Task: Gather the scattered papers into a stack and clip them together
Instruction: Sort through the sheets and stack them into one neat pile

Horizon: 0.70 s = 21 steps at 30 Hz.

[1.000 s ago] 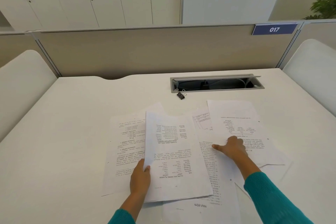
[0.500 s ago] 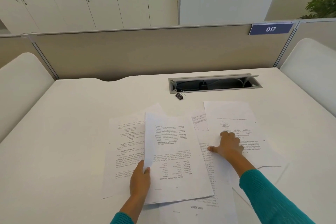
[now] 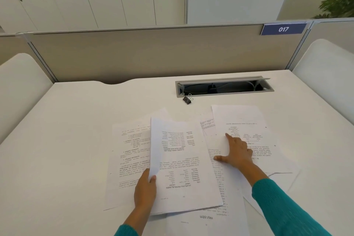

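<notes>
On the white desk, I'm seeing the right hand now uncurling, forefinger pressing the diagram sheet; the left hand is still pinching the middle sheet.

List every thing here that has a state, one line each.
papers: spread out, overlapping, not stacked
middle sheet: left edge lifted
binder clip: loose on the desk, apart from the papers
left hand: pinching the middle sheet's edge
right hand: pressing on the right-side sheets
cable hatch: lid open

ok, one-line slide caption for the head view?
Left hand pinches a sheet, right hand presses the spread papers; binder clip lies unused beyond them.
</notes>
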### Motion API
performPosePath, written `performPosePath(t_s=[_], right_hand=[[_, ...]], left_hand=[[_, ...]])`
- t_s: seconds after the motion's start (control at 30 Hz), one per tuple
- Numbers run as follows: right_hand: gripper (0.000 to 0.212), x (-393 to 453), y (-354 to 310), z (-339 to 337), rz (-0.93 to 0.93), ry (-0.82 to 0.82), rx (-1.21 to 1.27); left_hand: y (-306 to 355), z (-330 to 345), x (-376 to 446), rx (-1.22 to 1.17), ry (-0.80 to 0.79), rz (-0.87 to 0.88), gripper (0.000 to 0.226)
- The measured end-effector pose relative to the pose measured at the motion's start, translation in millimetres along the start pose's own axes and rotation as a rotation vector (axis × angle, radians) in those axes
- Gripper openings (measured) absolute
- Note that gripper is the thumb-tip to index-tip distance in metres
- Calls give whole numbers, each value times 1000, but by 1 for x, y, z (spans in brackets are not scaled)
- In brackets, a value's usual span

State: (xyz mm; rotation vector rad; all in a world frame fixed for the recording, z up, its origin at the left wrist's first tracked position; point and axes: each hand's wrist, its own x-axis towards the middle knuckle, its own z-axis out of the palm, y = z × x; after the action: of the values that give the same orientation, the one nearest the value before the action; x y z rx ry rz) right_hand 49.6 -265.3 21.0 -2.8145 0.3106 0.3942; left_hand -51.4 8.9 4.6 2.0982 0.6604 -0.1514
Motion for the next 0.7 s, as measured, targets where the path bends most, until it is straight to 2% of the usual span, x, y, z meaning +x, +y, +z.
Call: performPosePath(t_s=[0.13, 0.2, 0.27, 0.33, 0.43, 0.5, 0.57, 0.7], right_hand=[[102, -12, 0, 6, -42, 116, 116], [97, -21, -3, 12, -84, 181, 318], [98, -31, -2, 13, -46, 207, 584], [99, -38, 5, 8, 17, 114, 658], [93, -48, 23, 0, 46, -196, 574], [89, -55, 30, -9, 59, -312, 581], [83, -58, 33, -25, 39, -211, 547], [65, -63, 20, -75, -18, 216, 542]], left_hand=[[0, -1, 1, 7, -9, -8, 47], [-1, -2, 1, -8, -16, -16, 48], [0, -1, 0, -10, -26, -12, 47], [0, -2, 1, -14, -28, -10, 47], [0, -2, 0, -17, -20, -6, 47], [-1, -2, 1, -15, -20, -1, 47], [-1, -2, 1, -11, -17, -7, 47], [-3, -2, 1, -19, -28, -6, 47]])
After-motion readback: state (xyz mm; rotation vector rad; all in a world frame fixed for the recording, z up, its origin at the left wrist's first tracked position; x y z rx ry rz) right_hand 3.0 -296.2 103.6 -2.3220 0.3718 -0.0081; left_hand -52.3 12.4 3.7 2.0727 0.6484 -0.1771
